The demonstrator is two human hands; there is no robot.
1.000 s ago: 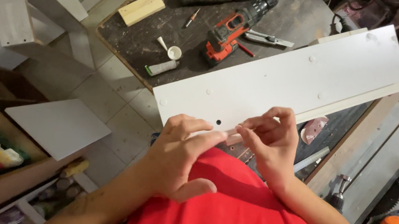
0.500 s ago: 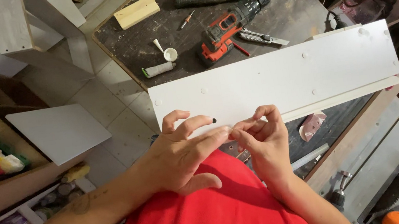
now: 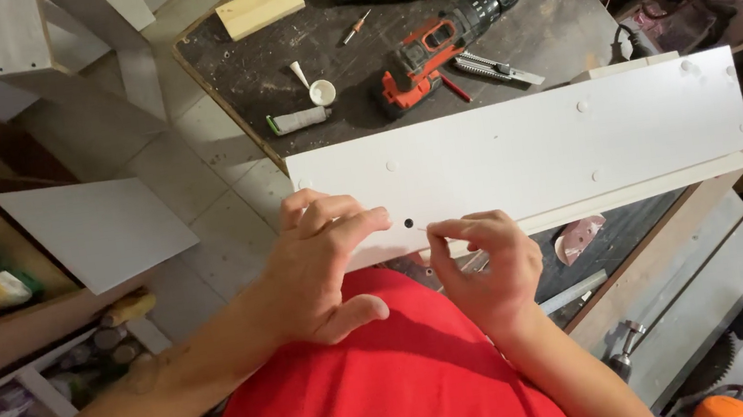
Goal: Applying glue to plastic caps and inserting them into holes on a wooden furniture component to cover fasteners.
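White panel (image 3: 518,156): I see it lying across the dark surface (image 3: 322,52), near edge at the body.
Hole (image 3: 409,224): open, between both hands.
Left hand (image 3: 317,263): fingers spread flat on panel, gripping nothing.
Right hand (image 3: 484,265): fingers pinched shut; contents too small to tell.
Risk: I judge the pinched piece could slip and drop; panel could slide.

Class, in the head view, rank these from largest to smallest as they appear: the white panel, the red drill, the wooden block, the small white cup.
1. white panel
2. red drill
3. wooden block
4. small white cup
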